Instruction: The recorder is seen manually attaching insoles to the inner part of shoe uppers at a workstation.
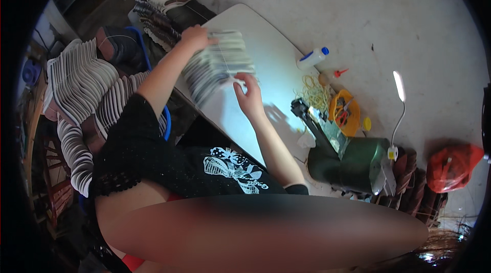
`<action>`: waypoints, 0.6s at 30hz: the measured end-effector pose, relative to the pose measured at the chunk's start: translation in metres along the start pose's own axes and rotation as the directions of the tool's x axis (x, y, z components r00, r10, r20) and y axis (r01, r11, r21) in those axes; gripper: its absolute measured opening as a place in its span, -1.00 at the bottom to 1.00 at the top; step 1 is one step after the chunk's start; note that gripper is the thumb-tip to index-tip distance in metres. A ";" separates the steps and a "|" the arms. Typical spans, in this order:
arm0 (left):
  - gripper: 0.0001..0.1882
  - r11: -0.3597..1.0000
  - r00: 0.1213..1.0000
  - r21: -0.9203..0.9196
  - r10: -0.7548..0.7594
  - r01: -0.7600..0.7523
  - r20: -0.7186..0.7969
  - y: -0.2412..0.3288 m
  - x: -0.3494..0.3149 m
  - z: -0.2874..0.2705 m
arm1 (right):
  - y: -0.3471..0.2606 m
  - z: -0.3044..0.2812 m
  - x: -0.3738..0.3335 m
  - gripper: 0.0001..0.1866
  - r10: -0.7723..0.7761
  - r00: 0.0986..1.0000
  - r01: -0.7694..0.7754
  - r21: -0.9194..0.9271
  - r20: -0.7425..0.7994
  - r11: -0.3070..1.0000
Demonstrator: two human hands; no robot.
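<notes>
A white tabletop (pixel 276 68) is seen from above, tilted across the middle of the view. On it a fanned bundle of thin pale pieces (pixel 217 66), motion-blurred, is held between two bare hands. The left hand (pixel 197 38) is laid over the far top end of the bundle, fingers curled down on it in a grip. The right hand (pixel 248 94) is placed at the bundle's near right edge, fingers bent and pinched against it; whether something thin is also held between those fingers cannot be told.

At the table's right end a white bottle with a blue cap (pixel 313 58) is lying on its side. Near it a loose heap of yellowish rubber bands (pixel 313 94) is seen, and just beside that an orange tray (pixel 345 114) with small tools in it. A dark green machine (pixel 353 160) is set at the near right, with a lit white gooseneck lamp (pixel 399 89) rising behind it. A red bag (pixel 452 165) is placed further right. To the left, well apart from the table, large stacks of similar pale pieces (pixel 84 89) are piled.
</notes>
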State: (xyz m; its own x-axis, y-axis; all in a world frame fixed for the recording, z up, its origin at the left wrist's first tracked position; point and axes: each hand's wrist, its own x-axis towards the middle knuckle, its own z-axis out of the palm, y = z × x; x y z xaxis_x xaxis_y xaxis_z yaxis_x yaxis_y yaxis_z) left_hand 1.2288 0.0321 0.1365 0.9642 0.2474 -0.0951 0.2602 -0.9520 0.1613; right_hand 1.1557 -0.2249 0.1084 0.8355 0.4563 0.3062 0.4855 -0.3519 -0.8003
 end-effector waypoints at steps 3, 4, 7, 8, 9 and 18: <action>-0.30 0.998 0.948 -0.051 -0.007 0.025 0.318 0.006 -0.028 -0.008 | 0.004 0.024 0.051 -0.75 -0.070 0.997 0.077 -0.191 0.042 0.979; -0.35 0.992 0.964 -0.073 -0.078 0.099 0.253 0.011 -0.038 -0.002 | 0.009 0.034 0.062 -0.74 -0.093 0.991 0.118 -0.287 0.099 0.951; -0.49 0.938 0.965 -0.254 -0.199 0.237 0.168 0.003 -0.060 0.027 | 0.005 0.059 0.077 -0.76 0.011 0.977 0.093 -0.474 0.213 0.876; -0.51 0.926 0.967 -0.283 -0.225 0.251 0.122 0.004 -0.067 0.036 | 0.008 0.065 0.089 -0.76 0.007 0.973 0.104 -0.467 0.229 0.878; -0.51 0.923 0.965 -0.288 -0.229 0.257 0.126 0.009 -0.074 0.034 | 0.015 0.064 0.110 -0.78 0.146 0.881 -0.052 -0.215 0.450 0.975; -0.45 0.973 0.954 -0.188 -0.178 0.134 -0.241 0.026 -0.100 0.037 | 0.069 0.031 0.223 -0.80 0.474 0.804 -0.406 -0.250 0.359 0.879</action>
State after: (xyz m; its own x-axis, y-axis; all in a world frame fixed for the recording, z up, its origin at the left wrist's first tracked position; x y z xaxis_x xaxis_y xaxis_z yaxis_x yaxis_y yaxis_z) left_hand 1.1370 -0.0240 0.1134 0.8859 0.4486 0.1176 0.3915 -0.8594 0.3288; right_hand 1.3678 -0.1222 0.1058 0.8096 0.4934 -0.3181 0.1515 -0.6991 -0.6988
